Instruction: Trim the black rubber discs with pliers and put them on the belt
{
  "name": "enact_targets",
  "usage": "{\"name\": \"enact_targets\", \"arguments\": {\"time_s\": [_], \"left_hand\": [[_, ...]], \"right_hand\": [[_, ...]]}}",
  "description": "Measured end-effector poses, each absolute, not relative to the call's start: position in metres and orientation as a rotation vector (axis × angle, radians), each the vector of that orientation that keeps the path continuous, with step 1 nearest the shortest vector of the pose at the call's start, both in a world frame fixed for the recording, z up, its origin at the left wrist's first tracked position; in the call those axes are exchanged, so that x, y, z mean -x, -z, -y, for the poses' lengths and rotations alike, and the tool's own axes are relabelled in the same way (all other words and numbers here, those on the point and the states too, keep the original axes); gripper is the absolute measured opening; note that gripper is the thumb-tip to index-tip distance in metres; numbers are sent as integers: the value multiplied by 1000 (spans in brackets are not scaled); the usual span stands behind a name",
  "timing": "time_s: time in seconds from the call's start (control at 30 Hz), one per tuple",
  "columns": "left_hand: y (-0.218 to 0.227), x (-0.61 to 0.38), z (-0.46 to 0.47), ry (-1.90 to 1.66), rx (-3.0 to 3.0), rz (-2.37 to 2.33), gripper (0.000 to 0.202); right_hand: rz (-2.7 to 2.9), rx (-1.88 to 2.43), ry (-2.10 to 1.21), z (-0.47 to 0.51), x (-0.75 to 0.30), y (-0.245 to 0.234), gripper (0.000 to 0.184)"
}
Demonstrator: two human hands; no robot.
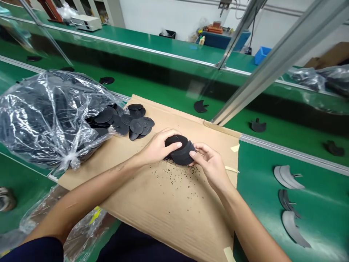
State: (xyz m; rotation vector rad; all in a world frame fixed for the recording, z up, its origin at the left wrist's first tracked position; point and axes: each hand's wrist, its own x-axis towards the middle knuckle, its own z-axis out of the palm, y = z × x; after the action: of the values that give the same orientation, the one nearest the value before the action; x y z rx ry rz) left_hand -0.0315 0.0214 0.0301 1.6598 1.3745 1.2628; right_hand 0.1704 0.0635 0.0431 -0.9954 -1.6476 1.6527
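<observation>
Both hands are on a short stack of round black discs (182, 155) over the cardboard sheet (152, 203). My left hand (160, 145) wraps the stack from the left, thumb lying over its top. At the right side, my right hand (208, 160) pinches the edge of the stack between thumb and fingers; whether it grips a single disc there I cannot make out. Small black crumbs (174, 178) are scattered on the cardboard below. Loose black discs (137, 125) lie to the left, by the mouth of a clear plastic bag (51, 120) full of dark pieces.
Beyond the cardboard runs a green belt (169, 98) carrying notched black pieces (201, 106). A slanted metal post (253, 76) rises at the right behind the cardboard. Curved grey pieces (289, 177) lie on the green surface at right. Clear plastic wrap (84, 233) is low at left.
</observation>
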Motion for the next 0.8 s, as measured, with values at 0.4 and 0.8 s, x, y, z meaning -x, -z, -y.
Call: {"name": "enact_targets", "arguments": {"time_s": [0.4,0.8], "left_hand": [[-16,-25,7,-1195,-1684,-1337,20],[-10,-34,22,-1275,-2026,-1194,18]], "right_hand": [[1437,973,-1757,-20,-221,-24,32],[1789,907,-1341,-6,-224,-15,8]]}}
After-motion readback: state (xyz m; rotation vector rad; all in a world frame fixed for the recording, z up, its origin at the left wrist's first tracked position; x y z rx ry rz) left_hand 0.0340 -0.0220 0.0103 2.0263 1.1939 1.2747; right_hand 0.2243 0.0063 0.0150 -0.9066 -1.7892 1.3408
